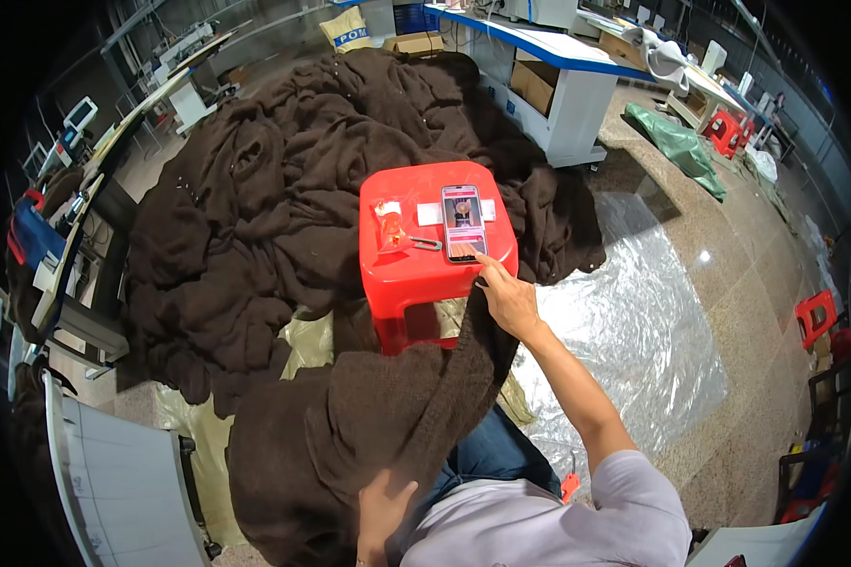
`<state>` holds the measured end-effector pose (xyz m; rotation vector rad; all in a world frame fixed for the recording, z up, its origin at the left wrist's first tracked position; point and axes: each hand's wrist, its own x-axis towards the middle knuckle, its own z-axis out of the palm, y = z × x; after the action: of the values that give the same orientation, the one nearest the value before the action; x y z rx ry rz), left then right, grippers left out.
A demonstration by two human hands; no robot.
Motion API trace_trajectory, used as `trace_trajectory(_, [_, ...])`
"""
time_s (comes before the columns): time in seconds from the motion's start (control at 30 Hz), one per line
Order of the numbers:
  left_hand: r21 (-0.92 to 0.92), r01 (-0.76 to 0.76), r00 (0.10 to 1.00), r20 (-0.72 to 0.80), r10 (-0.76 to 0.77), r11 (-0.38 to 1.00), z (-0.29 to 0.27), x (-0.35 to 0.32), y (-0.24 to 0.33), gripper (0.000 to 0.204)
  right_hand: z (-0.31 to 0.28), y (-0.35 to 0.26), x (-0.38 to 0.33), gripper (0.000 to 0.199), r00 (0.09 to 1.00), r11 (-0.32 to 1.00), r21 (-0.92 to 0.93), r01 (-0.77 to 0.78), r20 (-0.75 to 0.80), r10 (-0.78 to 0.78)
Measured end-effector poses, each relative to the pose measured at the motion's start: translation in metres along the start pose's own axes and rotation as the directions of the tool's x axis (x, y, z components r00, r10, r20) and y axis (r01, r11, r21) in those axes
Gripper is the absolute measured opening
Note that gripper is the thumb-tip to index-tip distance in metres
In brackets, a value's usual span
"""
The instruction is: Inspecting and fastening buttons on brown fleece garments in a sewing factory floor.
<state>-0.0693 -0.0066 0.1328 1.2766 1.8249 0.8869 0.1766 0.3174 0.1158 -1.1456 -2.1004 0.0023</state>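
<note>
A brown knitted cloth [350, 406] lies bunched across my lap, and one edge of it rises toward the red stool [482, 272]. My right hand [511, 300] pinches that raised edge at the stool's near side. Its index finger reaches to the lower end of a phone [462, 225] with a lit screen, lying on the stool. My left hand [386, 510] rests on the cloth near my body, slightly blurred, thumb apart from the fingers. Beside the phone are small thread snips [426, 244], a clear packet with something orange-red [390, 227] and a white paper strip [429, 214].
A large heap of brown cloth [284, 170] spreads behind and left of the stool. Clear plastic sheeting [624, 331] covers floor at right. A blue-edged table [577, 90] stands at the far right, a white panel [128, 472] at near left, and a red stool [813, 317] far right.
</note>
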Motion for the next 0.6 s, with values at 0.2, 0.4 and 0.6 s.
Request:
trace_trajectory(0.2, [0.014, -0.024, 1.0, -0.004, 0.024, 1.0, 0.001, -0.003, 0.0, 0.034, -0.002, 0.0, -0.001, 0.02, 1.0, 1.0, 0.001, 0.004, -0.03, -0.004])
trace_trajectory(0.4, [-0.013, 0.066, 0.998, 0.019, -0.066, 0.998, 0.003, -0.005, 0.005, 0.046, 0.001, -0.001, 0.0, 0.016, 0.999, 1.0, 0.019, 0.001, -0.047, 0.0])
trace_trajectory(0.6, [0.055, 0.054, 0.998, -0.041, -0.052, 0.997, 0.0, -0.006, 0.009, 0.031, -0.002, -0.005, -0.003, 0.019, 0.998, 0.997, 0.065, -0.037, -0.04, 0.039])
